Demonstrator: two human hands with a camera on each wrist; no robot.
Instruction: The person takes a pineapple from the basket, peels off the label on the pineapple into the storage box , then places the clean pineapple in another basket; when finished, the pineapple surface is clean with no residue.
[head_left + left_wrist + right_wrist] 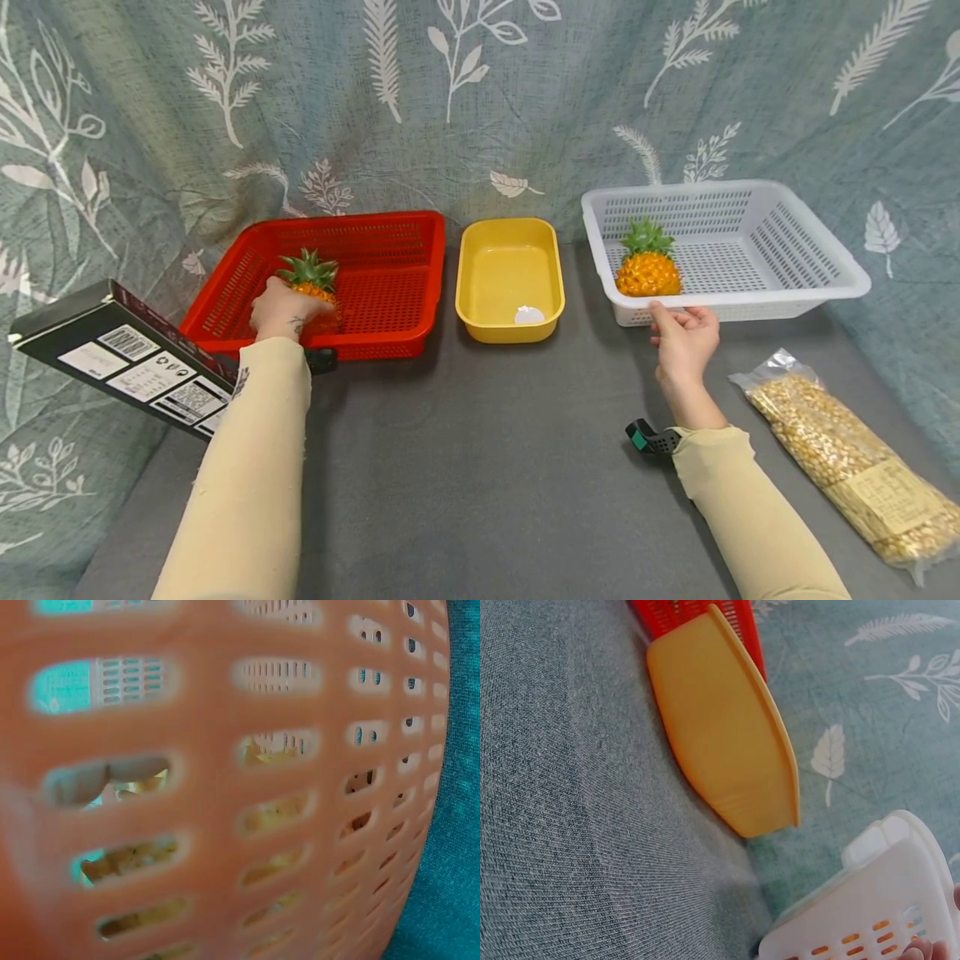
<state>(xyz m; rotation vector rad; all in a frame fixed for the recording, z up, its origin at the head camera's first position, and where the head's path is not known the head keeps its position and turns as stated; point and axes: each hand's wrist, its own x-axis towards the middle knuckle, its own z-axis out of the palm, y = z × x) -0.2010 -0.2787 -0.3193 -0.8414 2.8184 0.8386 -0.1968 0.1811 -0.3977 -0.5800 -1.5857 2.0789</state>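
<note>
left hand (283,310) is gripping a leafy pineapple (311,277) inside the red basket (390,343), left of frame; right hand (684,343) is pinching the white basket (757,298) rim, right, second pineapple (648,275) sitting inside. grasping seemingly done, lifting remaining.

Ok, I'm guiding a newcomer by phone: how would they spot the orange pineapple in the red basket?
Find the red perforated plastic basket left of the yellow rectangular tub. Inside is the orange, green-crowned pineapple. Unlike its lookalike in the white plastic basket, it is partly covered by the left hand.
</note>
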